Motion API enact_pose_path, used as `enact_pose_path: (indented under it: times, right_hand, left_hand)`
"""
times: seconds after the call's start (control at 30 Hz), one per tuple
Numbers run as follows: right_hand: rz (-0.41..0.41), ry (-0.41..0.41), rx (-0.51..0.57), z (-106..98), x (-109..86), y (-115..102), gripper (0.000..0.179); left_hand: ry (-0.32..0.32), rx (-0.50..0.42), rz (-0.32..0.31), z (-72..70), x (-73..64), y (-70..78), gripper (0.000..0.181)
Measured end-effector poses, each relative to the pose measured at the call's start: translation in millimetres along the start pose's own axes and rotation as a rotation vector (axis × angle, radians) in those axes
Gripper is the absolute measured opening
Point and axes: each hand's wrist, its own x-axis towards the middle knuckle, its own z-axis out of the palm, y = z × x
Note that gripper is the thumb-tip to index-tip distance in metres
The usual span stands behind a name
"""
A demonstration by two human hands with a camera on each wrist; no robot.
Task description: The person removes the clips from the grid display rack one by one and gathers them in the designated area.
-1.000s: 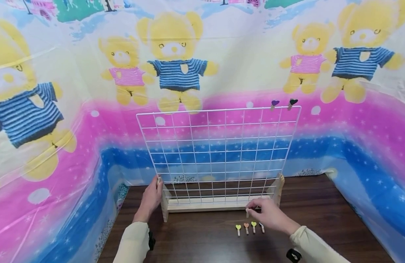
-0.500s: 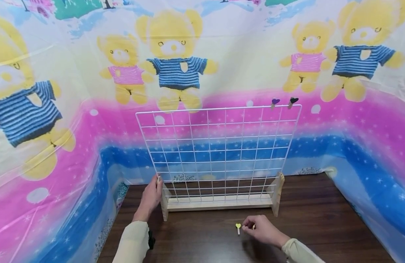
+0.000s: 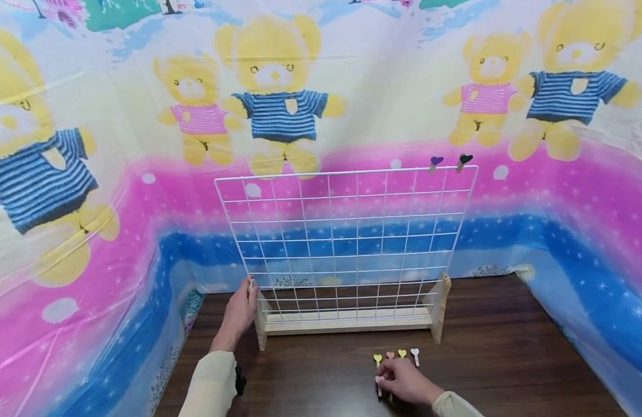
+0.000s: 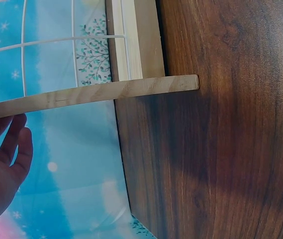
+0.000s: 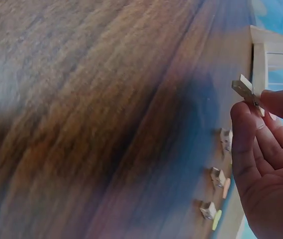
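Note:
My left hand [image 3: 241, 307] grips the left wooden upright [image 4: 91, 95] of a white wire grid panel's stand; in the left wrist view, bent fingertips touch the upright's outer face. My right hand [image 3: 408, 381] pinches a small wooden clothespin [image 5: 243, 88] between thumb and fingers, low over the table. Its pale pink heart [image 3: 379, 380] shows at the fingertips in the head view. Just beyond that hand lies a row of heart clothespins: a yellow-heart one [image 3: 378, 359], an orange-heart one [image 3: 390, 355], another yellow one [image 3: 402, 353] and a white-heart one [image 3: 415, 353].
The wire grid [image 3: 343, 237] stands upright in its wooden base [image 3: 347, 327]. A purple-heart clothespin [image 3: 436, 160] and a black-heart clothespin [image 3: 464, 158] sit on its top edge at the right. A bear-print cloth [image 3: 383, 110] hangs behind the dark wooden table [image 3: 300, 376].
My right hand has come down from near the stand's base, across the clothespin row, to its near side, with the clothespin still pinched. The left hand stays on the upright.

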Motion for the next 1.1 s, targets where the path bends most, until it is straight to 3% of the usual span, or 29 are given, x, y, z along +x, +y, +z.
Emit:
enact_pose_path:
  times: [0.37,1.1]
  right_hand:
    - [0.025,-0.051,0.0,9.6,3.9,11.4,0.008]
    - [-0.075,-0.049,-0.123,2.7,6.8,5.8,0.004]
  left_hand:
    - [-0.002,-0.004,0.008,-0.3,-0.6,0.1,0.042]
    - [0.005,-0.001,0.003,-0.7,-0.3,-0.5,0.044]
